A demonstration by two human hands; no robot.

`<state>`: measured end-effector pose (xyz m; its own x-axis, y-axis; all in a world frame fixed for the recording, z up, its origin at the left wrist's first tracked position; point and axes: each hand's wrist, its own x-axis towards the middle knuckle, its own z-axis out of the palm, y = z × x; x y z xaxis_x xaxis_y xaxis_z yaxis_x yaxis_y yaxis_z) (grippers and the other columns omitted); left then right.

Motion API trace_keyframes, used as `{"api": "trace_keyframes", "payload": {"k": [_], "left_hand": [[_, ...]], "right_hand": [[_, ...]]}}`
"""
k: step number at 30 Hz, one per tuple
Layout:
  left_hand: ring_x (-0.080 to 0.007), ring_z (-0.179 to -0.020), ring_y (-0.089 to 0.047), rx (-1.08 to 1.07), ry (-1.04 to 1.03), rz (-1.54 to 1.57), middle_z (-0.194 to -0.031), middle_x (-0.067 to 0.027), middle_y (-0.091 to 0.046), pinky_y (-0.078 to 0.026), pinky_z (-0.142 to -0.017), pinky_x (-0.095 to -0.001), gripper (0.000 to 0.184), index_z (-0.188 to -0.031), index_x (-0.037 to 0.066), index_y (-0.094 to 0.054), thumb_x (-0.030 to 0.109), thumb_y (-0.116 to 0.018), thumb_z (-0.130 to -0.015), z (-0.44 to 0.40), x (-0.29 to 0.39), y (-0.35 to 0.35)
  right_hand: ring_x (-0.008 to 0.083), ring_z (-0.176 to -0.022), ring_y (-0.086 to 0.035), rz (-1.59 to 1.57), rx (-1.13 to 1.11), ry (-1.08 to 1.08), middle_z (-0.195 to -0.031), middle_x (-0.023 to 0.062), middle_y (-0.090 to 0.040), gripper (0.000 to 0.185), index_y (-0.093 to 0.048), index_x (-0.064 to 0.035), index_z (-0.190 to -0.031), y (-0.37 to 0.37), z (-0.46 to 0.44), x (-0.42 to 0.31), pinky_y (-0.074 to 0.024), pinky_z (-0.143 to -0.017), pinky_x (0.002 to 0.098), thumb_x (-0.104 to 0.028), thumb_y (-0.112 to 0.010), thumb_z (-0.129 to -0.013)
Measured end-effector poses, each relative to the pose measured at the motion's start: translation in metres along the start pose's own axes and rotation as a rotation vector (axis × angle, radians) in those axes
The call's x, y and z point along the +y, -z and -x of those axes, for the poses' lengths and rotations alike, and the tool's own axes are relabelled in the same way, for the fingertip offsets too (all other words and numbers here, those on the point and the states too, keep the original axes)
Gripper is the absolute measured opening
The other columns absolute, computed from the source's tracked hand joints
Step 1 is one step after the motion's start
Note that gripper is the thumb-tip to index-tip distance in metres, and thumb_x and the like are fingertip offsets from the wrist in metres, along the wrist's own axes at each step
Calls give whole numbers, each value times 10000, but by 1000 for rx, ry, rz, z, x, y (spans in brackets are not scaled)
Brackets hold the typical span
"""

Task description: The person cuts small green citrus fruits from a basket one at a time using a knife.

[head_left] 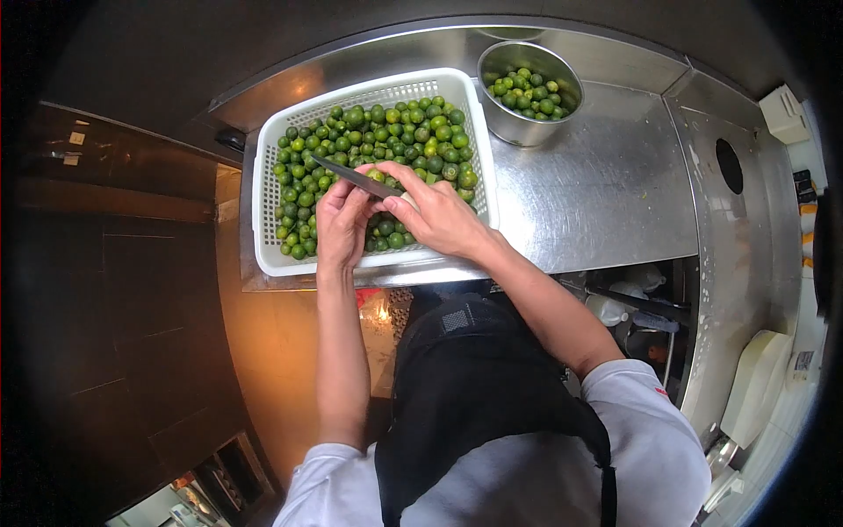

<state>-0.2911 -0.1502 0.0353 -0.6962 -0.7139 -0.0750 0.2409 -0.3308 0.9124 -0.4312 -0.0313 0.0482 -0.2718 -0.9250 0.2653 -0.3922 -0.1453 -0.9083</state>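
Note:
A knife [344,175] is held in my right hand [436,213], its blade slanting up and left over the small green citrus fruits [399,132]. My left hand [341,221] is closed right beside the blade, with its fingertips close to those of the right hand. Whatever sits between the left fingers is hidden by the fingers and the blade. Both hands are above the front part of a white perforated plastic basket [263,224], which holds many of these fruits, mostly green with some yellowish ones.
A round steel pot [524,132] with more green fruits stands at the back right of the steel counter [597,189]. A raised steel edge runs along the back. Below the counter at right, an open shelf holds white bottles [608,309].

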Motion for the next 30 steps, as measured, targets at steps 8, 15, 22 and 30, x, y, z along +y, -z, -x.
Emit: {"api": "trace_keyframes", "payload": {"k": [8, 15, 22, 30], "left_hand": [[-164, -889, -662, -25, 9, 1, -1032, -110, -662, -577, -773, -284, 287, -1206, -67, -575, 80, -575, -959, 0, 1, -1], [-179, -888, -669, -45, 0, -41, -1039, -116, -664, -577, -782, -287, 285, -1203, -73, -577, 67, -574, -955, 1, 1, 3], [-187, -897, -674, -85, 32, -1, -1053, -123, -663, -578, -788, -289, 307, -1211, -69, -571, 77, -598, -942, 1, 0, -1], [-187, -992, -643, -27, -58, -33, -1110, -122, -627, -546, -872, -322, 342, -1211, -29, -533, 27, -650, -895, 2, 0, -6]], "right_hand": [[394, -636, -647, 23, 2, -17, -669, 191, -620, 396, -451, -86, -1322, 2, 0, -1, -470, -568, 459, -177, -553, -950], [395, -625, -649, -42, -8, -7, -669, 199, -633, 324, -474, -53, -1258, 5, 0, -5, -474, -559, 451, -171, -539, -964], [380, -642, -663, -151, 93, -68, -675, 197, -641, 366, -438, -27, -1286, -1, -3, 7, -481, -581, 449, -173, -537, -966], [444, -634, -626, -37, -1, -27, -667, 227, -625, 432, -398, -64, -1326, 2, -1, 3, -450, -563, 506, -215, -550, -950]]}}
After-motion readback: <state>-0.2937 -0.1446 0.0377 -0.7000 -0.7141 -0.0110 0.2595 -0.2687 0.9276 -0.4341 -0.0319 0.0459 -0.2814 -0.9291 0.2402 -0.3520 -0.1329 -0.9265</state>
